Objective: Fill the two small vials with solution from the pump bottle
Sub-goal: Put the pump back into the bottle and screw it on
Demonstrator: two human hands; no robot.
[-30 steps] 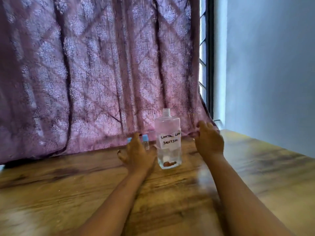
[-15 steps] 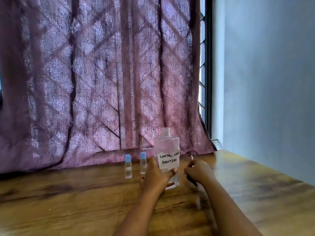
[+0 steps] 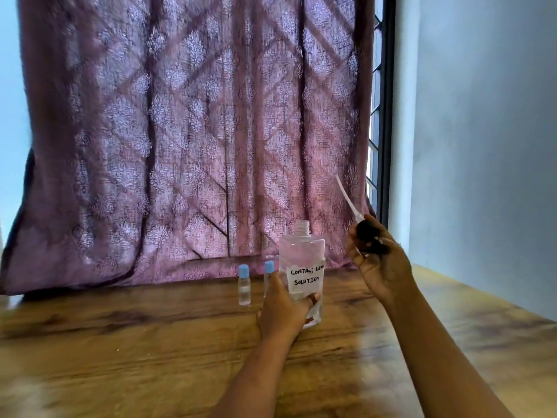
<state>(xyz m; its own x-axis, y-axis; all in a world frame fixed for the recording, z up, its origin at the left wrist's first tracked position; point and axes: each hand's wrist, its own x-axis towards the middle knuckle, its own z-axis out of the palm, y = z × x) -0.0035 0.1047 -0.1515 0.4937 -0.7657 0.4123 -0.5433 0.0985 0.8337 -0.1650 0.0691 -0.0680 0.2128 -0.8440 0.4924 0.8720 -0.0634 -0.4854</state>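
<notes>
A clear bottle with a handwritten white label stands upright on the wooden table, its threaded neck uncapped. My left hand grips its lower body. My right hand holds the black pump head in the air to the right of the bottle, its white dip tube slanting up and left. Two small clear vials with blue caps stand left of the bottle: one apart, the other partly hidden behind my left hand.
A purple patterned curtain hangs right behind the bottle and vials, its hem on the table. A barred window frame and a pale wall lie to the right.
My left hand has moved from the vials to the bottle and gripped it. My right hand has picked up the pump head from the table and raised it beside the bottle.
</notes>
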